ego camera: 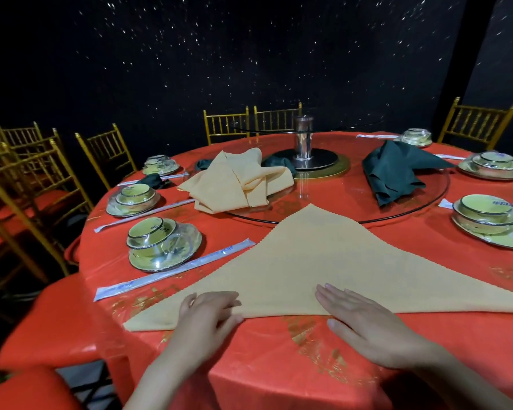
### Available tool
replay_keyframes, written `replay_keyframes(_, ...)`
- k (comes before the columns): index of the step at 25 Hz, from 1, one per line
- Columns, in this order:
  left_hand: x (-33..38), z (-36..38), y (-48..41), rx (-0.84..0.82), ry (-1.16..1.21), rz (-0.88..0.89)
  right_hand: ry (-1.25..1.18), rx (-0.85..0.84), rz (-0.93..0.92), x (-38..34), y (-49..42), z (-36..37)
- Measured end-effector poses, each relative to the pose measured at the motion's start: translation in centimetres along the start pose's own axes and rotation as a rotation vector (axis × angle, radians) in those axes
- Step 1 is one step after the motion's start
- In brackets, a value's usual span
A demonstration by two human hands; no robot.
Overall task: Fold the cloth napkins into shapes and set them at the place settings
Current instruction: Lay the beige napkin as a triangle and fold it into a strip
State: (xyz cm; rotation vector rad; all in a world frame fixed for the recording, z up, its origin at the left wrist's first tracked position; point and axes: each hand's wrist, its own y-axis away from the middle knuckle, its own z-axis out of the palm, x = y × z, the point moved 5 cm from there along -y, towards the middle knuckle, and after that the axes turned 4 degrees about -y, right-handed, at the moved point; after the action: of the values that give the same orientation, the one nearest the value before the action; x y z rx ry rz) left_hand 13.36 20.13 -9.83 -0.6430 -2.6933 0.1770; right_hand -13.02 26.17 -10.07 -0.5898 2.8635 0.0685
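left hand (208, 315): lower centre-left, palm down on the near left part of the folded napkin (317, 261); fingers loosely bent and pointing right, tips at the fold edge. No clear pinch.
right hand (365, 324): lower centre-right, flat, fingers straight and close together, pointing upper left. Fingertips lie on the napkin's near edge, palm on the red cloth.
folded napkin: tan, folded into a wide triangle, flat on the table (249, 365) at the near edge. Long fold faces the person, apex points up-frame and overlaps the rim of the glass turntable (427, 202).
spare tan napkins (237, 182): loose heap on the turntable's left side, above the apex.
green napkins (394, 173): crumpled heap on the turntable, right of centre.
turntable post (304, 140): metal column on a round base, frame centre.
wrapped bowl set (163, 244): left of the napkin, on a plate under clear film; more sets ring the table on both sides.
chopstick sleeve (172, 273): lies diagonally between that bowl set and the napkin's left edge, just beside the cloth.
gold chairs (107, 152): around the far and left sides.
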Motion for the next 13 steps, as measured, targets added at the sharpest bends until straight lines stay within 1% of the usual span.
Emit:
replay_keyframes(3,-3.9,-1.9,0.5,0.05,0.061,-0.082,0.008,-0.008,0.001,0.1,0.1,0.0)
replay_keyframes(5,-5.8,-2.5,0.9,0.09,0.093,-0.105,0.019,-0.011,-0.005,0.2,0.0,0.1)
replay_keyframes(9,-6.7,-3.1,0.6,0.136,0.071,-0.074,0.02,-0.023,-0.013,0.2,-0.2,0.0)
replay_keyframes(13,-7.9,-3.5,0.0,0.152,-0.021,-0.063,0.03,-0.048,-0.009,0.2,0.0,-0.5)
